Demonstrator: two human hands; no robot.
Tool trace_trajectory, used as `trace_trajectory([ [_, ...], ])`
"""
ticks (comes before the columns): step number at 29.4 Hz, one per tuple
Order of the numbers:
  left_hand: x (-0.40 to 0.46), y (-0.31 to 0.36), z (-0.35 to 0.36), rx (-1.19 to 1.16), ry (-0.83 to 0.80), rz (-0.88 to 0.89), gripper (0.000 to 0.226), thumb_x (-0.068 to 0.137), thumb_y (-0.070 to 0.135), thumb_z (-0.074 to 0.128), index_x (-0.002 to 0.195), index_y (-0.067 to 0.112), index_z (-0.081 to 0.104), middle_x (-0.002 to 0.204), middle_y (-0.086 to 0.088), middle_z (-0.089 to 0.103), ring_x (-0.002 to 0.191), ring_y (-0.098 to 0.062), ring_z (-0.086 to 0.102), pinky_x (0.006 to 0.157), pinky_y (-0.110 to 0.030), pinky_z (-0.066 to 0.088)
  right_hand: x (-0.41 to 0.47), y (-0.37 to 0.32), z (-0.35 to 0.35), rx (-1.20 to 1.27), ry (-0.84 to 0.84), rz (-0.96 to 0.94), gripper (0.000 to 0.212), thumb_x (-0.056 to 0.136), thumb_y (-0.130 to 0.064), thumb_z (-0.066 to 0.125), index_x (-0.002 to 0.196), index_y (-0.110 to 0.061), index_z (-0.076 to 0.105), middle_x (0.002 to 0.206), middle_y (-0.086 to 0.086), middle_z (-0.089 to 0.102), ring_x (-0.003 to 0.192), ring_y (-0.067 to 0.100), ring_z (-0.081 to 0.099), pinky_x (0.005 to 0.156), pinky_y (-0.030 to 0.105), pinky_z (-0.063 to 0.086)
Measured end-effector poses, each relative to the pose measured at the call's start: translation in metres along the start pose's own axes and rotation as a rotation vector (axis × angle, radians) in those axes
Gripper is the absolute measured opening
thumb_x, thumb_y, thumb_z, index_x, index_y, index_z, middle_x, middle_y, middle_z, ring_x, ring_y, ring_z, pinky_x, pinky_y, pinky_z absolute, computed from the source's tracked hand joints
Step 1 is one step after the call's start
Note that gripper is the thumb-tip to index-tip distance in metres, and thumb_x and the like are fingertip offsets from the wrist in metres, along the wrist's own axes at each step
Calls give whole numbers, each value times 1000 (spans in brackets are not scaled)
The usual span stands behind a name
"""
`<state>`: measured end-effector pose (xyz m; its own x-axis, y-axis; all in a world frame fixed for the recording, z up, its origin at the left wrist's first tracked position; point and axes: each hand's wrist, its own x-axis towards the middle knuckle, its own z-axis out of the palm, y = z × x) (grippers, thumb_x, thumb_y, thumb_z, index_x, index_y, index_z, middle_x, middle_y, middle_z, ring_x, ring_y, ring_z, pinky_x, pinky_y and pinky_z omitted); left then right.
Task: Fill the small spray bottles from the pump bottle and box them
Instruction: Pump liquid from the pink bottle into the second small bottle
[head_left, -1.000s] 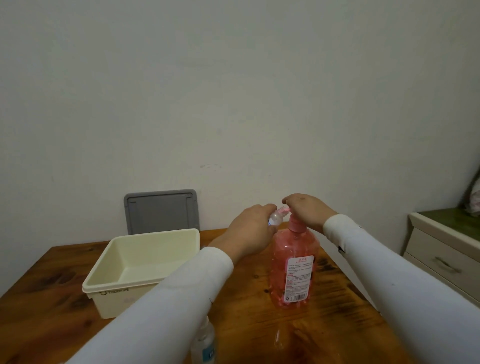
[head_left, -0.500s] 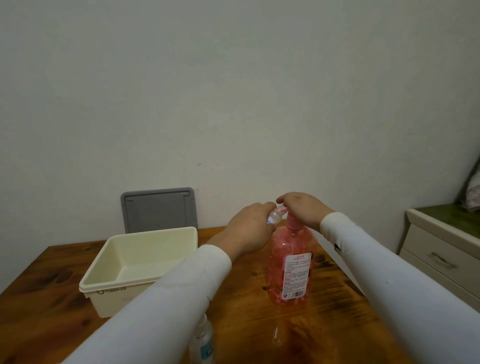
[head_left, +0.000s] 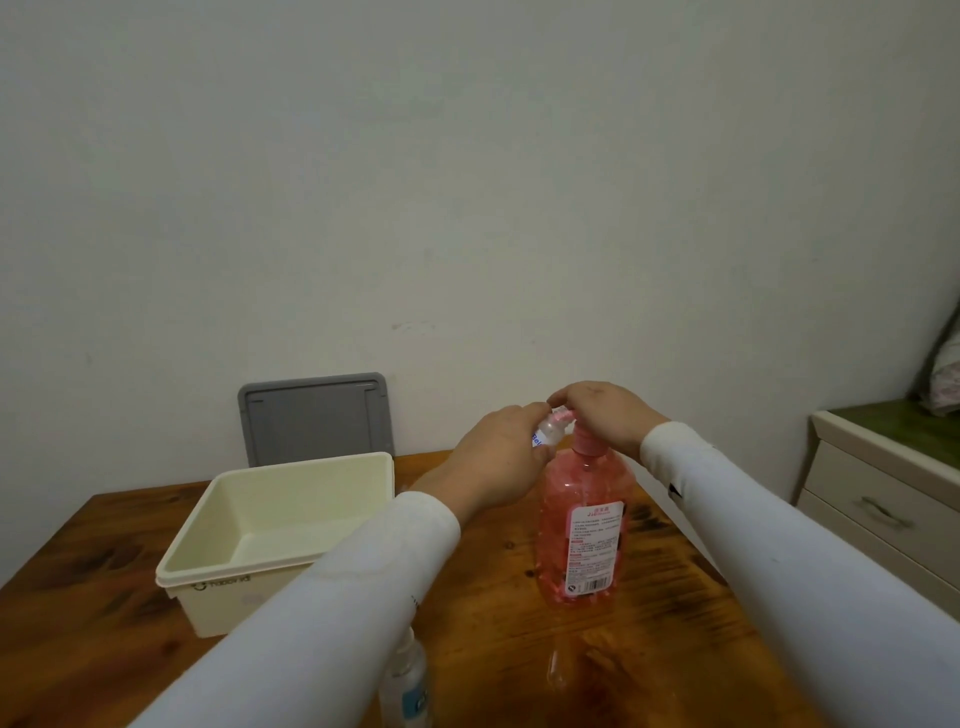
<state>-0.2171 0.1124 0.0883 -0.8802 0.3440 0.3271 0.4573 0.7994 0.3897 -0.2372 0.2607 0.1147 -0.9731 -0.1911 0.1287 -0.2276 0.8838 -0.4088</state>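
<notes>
Spillage is the main risk I see from here: my left hand (head_left: 498, 457) holds a small clear spray bottle with a blue-lettered label (head_left: 545, 432), fingers curled round its body, tipped with its narrow mouth up against the nozzle of the tall pink translucent pump bottle with a white printed label (head_left: 584, 525). My right hand (head_left: 605, 415) rests on the pink pump head (head_left: 563, 415), fingers bent over the top, though I cannot tell how hard they press. If the mouth drifts off the nozzle, I judge the liquid would run down my fingers and onto the brown wooden table (head_left: 649, 649). A hard, off-centre push could also rock the pump bottle, which stands free on the table with nothing steadying its base. How full the small bottle is I cannot tell, so overfilling is a second hazard. Counting: one pump bottle; two small spray bottles that I can see, the held one and another clear one with a blue label (head_left: 408, 680) standing at the near edge, half hidden under my left sleeve; one cream rectangular plastic box (head_left: 270, 525), open, left of the pump bottle, with no bottle visible inside; one grey plastic lid (head_left: 314, 415) propped upright against the wall behind the box. Something small and clear (head_left: 556, 670) lies near the pump bottle; I cannot identify it.
</notes>
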Motion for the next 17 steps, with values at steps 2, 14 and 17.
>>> trace_trajectory([
  [2, 0, 0, -1, 14, -2, 8, 36, 94, 29, 56, 128, 19, 50, 114, -7, 61, 96, -23, 57, 77, -33, 46, 1, 0, -1, 13, -5, -6, 43, 96, -2, 39, 137, -8, 48, 144, 11, 46, 132, 23, 41, 106, 28, 32],
  [14, 2, 0, -4, 24, 5, 13, 36, 94, 29, 55, 129, 20, 50, 115, -6, 61, 97, -23, 57, 77, -31, 45, 3, -1, -2, -146, 16, -73, 45, 94, -1, 45, 138, -9, 47, 142, 10, 48, 131, 22, 43, 104, 27, 33],
  [17, 1, 0, -2, 11, -8, 11, 35, 94, 28, 56, 127, 19, 51, 114, -6, 62, 97, -23, 57, 78, -32, 46, 4, 2, 0, -208, 8, -88, 50, 89, 2, 51, 138, -10, 47, 142, 9, 48, 131, 22, 43, 103, 26, 34],
])
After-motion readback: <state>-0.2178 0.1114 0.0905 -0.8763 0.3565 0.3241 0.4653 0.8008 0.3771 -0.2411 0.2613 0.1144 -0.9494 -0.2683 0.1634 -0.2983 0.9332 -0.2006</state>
